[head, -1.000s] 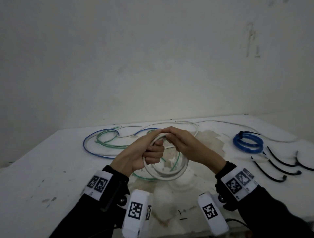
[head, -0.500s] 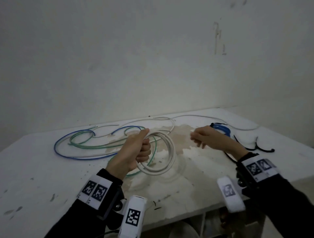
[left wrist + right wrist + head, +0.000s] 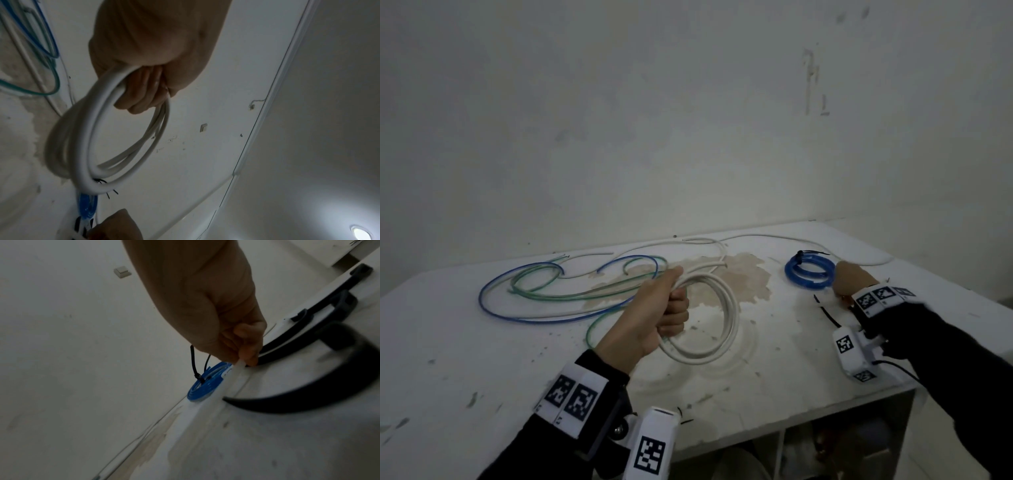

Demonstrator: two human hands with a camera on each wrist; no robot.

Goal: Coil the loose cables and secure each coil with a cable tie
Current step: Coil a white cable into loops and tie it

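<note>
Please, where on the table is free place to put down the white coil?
Free patches: the near-left table top, between the loose cables and the front edge; and the middle, between the white coil in the left hand and the right hand. Crowded: the far left with cables, the right with the blue coil and black ties.

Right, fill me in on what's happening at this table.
A person is bundling cables on a stained white table. Their left hand grips a coiled white cable, held up off the surface with no tie on it yet. Their right hand is down at the table beside a coiled blue cable already tied with a black cable tie; its fingertips pinch a thin white strip, apparently a tie. Loose black cable ties lie close by. Blue and green loose cables wait farther left.
</note>
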